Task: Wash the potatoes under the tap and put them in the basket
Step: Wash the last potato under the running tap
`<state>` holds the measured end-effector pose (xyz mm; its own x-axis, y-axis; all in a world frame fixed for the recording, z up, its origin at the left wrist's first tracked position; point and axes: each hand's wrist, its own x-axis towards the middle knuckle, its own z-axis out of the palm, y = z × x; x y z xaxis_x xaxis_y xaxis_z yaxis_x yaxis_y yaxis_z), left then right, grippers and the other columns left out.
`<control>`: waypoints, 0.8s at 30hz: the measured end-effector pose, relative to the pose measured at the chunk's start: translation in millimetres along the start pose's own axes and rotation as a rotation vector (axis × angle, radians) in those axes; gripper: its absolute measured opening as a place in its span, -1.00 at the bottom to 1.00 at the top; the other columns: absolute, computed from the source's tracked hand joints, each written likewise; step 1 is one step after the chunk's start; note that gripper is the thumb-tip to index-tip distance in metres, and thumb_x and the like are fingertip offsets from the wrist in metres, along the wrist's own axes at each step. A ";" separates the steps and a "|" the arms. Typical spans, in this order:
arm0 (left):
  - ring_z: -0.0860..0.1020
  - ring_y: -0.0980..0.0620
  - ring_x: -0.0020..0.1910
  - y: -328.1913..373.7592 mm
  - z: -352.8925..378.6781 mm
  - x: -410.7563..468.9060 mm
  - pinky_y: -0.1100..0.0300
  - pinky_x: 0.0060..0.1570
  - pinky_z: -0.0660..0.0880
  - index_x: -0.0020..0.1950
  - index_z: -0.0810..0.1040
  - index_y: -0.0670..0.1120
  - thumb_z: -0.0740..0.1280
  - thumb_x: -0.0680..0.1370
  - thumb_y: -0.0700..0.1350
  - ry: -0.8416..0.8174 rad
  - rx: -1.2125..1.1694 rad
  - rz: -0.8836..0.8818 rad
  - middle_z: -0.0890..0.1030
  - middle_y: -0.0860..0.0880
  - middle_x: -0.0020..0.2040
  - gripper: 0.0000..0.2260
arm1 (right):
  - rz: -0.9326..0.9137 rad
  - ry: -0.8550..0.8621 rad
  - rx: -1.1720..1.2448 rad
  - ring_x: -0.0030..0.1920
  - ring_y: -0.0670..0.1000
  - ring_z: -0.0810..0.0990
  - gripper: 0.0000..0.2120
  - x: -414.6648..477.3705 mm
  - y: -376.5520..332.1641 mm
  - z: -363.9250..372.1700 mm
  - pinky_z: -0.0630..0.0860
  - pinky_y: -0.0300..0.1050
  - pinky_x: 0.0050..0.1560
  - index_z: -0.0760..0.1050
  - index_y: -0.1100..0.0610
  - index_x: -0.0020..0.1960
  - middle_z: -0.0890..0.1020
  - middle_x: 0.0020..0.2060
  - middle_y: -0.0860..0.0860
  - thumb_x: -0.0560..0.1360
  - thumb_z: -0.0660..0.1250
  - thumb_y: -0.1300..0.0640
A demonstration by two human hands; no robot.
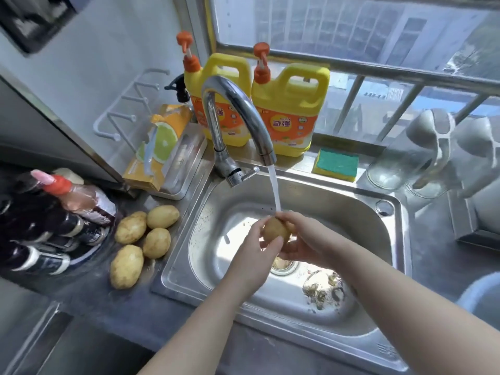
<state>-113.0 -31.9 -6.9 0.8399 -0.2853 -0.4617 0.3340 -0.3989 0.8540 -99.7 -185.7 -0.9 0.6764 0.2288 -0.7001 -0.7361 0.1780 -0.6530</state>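
While both forearms reach in over the rectangular stainless-steel sink, the left hand and right hand curl their fingers around one small tan potato, gripping it from either side above the drain. It sits right at the foot of the white water stream. Left of the sink, four more yellowish-brown potatoes lie clustered on the grey countertop. Further back, the curved chrome tap arches over the basin. Behind it stand two yellow detergent jugs with orange pumps, and a green-and-yellow sponge lies just in front of the right-hand jug.
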 end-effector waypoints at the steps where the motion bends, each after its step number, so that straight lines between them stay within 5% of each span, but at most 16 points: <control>1: 0.52 0.21 0.17 5.9 0.6 0.5 0.47 -0.06 0.38 0.47 0.29 0.24 0.30 0.63 0.00 0.013 -0.025 0.019 0.49 0.22 0.22 -0.57 | -0.020 0.015 0.034 -0.16 0.09 0.68 -0.68 -3.1 -6.0 6.2 0.61 -0.10 -0.10 0.54 0.17 0.22 0.71 -0.03 0.13 0.64 0.25 -0.05; 5: 0.48 0.40 0.11 24.5 3.2 5.7 0.58 -0.12 0.40 0.48 0.30 0.20 0.28 0.64 0.06 0.089 -0.139 0.107 0.51 0.17 0.26 -0.58 | -0.107 0.081 0.170 -0.09 0.12 0.72 -0.57 -10.2 -21.3 21.0 0.64 0.04 0.05 0.56 0.20 0.24 0.71 -0.02 0.17 0.66 0.20 -0.14; 9: 0.58 0.21 0.13 40.5 10.2 12.1 0.32 0.01 0.51 0.37 0.42 0.14 0.20 0.66 0.13 0.153 -0.263 0.177 0.61 0.11 0.19 -0.71 | -0.296 0.112 -0.076 -0.06 0.15 0.66 -0.51 -20.8 -33.3 24.6 0.60 0.16 0.19 0.71 0.00 0.00 0.71 -0.13 0.13 0.71 0.05 -0.16; 13: 0.68 -0.13 0.03 59.9 11.9 25.0 -0.09 -0.08 0.63 0.07 0.62 0.07 0.26 0.52 0.23 0.259 -0.511 0.018 0.70 -0.08 0.01 -0.69 | -0.429 0.148 -0.326 -0.25 0.07 0.57 -0.53 -23.8 -35.4 27.1 0.50 0.06 -0.13 0.50 0.21 0.25 0.61 -0.21 0.11 0.71 0.03 -0.14; 18: 0.59 -0.12 -0.32 75.0 -1.9 43.5 0.18 -0.42 0.48 0.00 0.60 -0.10 0.24 0.62 -0.01 0.174 -0.883 -0.347 0.61 -0.13 -0.24 -0.78 | -0.497 0.192 -0.637 -0.21 0.01 0.62 -0.55 -21.6 -26.9 21.5 0.60 -0.03 -0.11 0.19 -0.05 0.46 0.63 -0.12 -0.01 0.64 0.25 -0.09; 21: 0.61 -0.12 -0.22 74.4 -2.2 43.1 0.12 -0.33 0.51 0.08 0.57 -0.17 0.16 0.69 -0.03 0.124 -0.951 -0.305 0.62 -0.18 -0.13 -0.73 | -0.504 0.259 -0.522 -0.31 -0.06 0.56 -0.59 -10.3 -24.3 20.4 0.51 -0.16 -0.28 0.31 -0.04 0.36 0.61 -0.18 -0.03 0.59 0.35 -0.08; 24: 0.57 -0.06 -0.24 65.1 4.9 39.1 0.11 -0.30 0.45 0.26 0.49 -0.27 0.07 0.73 -0.03 0.095 -0.848 -0.114 0.58 -0.22 -0.08 -0.64 | -0.482 0.307 -0.276 -0.39 -0.16 0.48 -0.52 5.4 -21.3 22.9 0.40 -0.26 -0.40 0.41 0.20 0.23 0.53 -0.27 -0.05 0.58 0.32 -0.19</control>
<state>-60.5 -73.3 29.5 0.8010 -0.1942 -0.5662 0.5939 0.3760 0.7113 -80.9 -166.4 15.8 0.9369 -0.1074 -0.3326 -0.3409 -0.0701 -0.9375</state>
